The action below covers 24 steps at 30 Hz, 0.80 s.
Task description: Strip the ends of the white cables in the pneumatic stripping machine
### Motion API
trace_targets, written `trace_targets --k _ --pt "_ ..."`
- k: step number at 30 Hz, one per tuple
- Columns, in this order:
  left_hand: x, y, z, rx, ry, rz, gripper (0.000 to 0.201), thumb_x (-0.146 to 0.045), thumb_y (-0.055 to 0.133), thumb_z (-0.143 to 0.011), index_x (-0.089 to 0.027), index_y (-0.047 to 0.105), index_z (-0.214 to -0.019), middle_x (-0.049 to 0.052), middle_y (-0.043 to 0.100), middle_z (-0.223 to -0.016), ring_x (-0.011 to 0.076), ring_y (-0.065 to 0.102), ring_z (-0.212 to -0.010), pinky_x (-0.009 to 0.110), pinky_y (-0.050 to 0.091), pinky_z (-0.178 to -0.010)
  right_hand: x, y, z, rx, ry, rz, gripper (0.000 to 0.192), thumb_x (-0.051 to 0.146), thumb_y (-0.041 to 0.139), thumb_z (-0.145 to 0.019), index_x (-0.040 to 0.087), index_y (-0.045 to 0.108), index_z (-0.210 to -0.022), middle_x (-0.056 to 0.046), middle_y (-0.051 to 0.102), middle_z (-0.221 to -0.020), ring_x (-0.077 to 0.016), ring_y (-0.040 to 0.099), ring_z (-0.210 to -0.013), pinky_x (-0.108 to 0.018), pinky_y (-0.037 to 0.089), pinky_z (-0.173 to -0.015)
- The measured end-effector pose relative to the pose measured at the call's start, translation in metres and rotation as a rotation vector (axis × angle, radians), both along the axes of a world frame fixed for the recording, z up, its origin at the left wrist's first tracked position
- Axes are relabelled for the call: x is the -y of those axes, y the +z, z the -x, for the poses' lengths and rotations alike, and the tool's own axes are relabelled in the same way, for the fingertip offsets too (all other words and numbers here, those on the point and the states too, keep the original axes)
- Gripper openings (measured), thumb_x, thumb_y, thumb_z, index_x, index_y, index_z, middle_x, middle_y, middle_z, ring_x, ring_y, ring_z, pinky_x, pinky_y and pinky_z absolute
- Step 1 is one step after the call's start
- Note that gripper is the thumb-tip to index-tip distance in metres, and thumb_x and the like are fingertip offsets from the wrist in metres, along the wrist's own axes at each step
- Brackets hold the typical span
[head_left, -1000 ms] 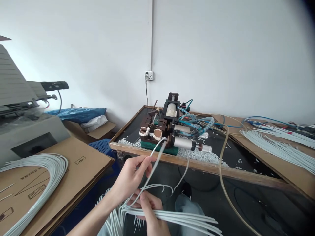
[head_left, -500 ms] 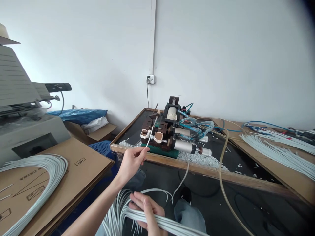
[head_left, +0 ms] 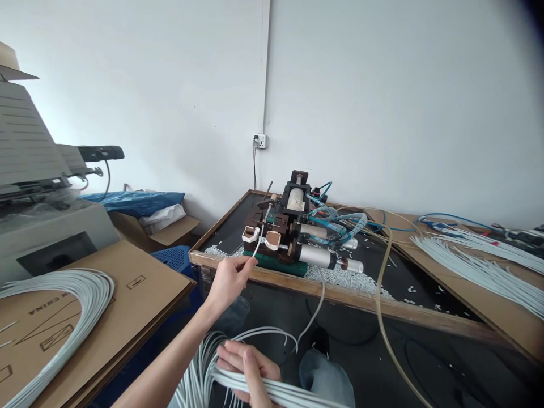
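Note:
My left hand (head_left: 232, 280) is closed in a pinch on the end part of a single white wire (head_left: 256, 249). That wire points up into the gap between the two pale-edged jaws (head_left: 272, 240) of a small pneumatic machine (head_left: 293, 226). Whether the jaws touch the wire, I cannot tell. Lower down, my right hand (head_left: 250, 368) is wrapped round a bundle of white wires (head_left: 289, 391), thumb on top. More of these wires hang and curve to the left of its fingers, over my lap.
The machine stands on a wood-edged black table (head_left: 340, 294) strewn with small white scraps (head_left: 340, 279). On the left, a curved wire bundle (head_left: 96, 289) lies on cardboard (head_left: 140, 300). More white wires (head_left: 480, 266) lie at right. A yellowish hose (head_left: 380, 294) hangs over the front edge.
The view has shifted slightly. My right hand and its bundle sit a little lower and farther left. My left hand stays at the jaws, still pinching the wire.

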State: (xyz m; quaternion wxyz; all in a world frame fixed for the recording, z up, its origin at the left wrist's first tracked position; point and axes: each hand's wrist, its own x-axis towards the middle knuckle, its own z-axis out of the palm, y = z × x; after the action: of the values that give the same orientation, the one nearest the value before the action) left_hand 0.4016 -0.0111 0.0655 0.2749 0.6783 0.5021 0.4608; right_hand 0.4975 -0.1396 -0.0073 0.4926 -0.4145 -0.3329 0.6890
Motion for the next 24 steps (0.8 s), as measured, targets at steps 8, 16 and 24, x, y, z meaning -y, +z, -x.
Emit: trace_targets --k 8,16,24 --pt "-0.002 0.000 -0.003 0.153 0.006 0.083 0.035 -0.042 0.052 -0.091 -0.013 0.071 -0.085 -0.005 0.051 -0.041 0.0120 0.049 -0.037 0.023 0.040 -0.048 -0.001 -0.004 -0.001 0.016 0.030 0.001 0.078 0.085 0.055 -0.066 0.018 0.077 -0.101 -0.017 0.076 -0.108 -0.0378 0.069 -0.109 -0.045 0.056 -0.087" --pt "-0.003 -0.001 -0.001 0.149 -0.022 0.055 0.037 -0.042 0.051 -0.091 -0.013 0.071 -0.081 -0.005 0.051 -0.043 0.0115 0.049 -0.038 0.023 0.042 -0.049 -0.001 -0.005 -0.002 0.051 0.047 0.003 0.079 0.086 0.053 -0.067 0.019 0.076 -0.102 -0.017 0.076 -0.109 -0.0369 0.068 -0.110 -0.048 0.054 -0.090" --pt "-0.003 0.004 0.001 0.187 -0.089 0.055 0.040 -0.048 0.052 -0.091 -0.012 0.070 -0.089 -0.005 0.050 -0.048 0.0115 0.048 -0.043 0.023 0.040 -0.049 0.002 0.008 0.000 0.067 0.012 -0.017 0.076 0.086 0.054 -0.066 0.019 0.077 -0.092 -0.015 0.080 -0.098 -0.0340 0.073 -0.100 -0.037 0.056 -0.076"
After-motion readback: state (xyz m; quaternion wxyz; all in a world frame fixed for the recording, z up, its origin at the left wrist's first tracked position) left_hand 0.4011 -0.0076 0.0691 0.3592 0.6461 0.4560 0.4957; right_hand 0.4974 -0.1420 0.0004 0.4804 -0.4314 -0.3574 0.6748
